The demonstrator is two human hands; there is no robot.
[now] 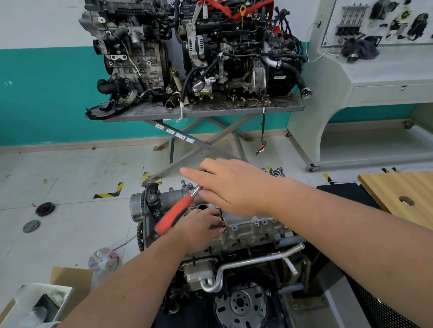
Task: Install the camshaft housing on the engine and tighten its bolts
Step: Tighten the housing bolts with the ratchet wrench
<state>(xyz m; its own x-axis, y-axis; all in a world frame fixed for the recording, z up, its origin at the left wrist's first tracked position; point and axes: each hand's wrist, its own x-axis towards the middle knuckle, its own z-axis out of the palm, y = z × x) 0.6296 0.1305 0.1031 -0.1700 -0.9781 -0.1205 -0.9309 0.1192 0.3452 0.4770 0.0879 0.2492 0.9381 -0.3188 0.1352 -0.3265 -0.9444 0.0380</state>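
The engine (247,263) stands low in front of me with its flywheel (239,307) facing me. On its top lies the grey camshaft housing (252,226), with several bolts along its near edge. A ratchet with a red handle (174,213) slants over the housing, handle end to the lower left. My right hand (234,188) covers the ratchet's head end, fingers curled on it and the index finger stretched out. From under it a thin socket extension (223,219) drops to a bolt at the near edge. My left hand (199,230) pinches this extension low down.
Two more engines (194,45) stand on a grey scissor-lift table (205,111) against the far wall. A training board (390,4) with mounted parts fills the right. A wooden board (420,198) lies right of the engine, an open cardboard box (39,307) lower left, round parts (45,209) on the floor.
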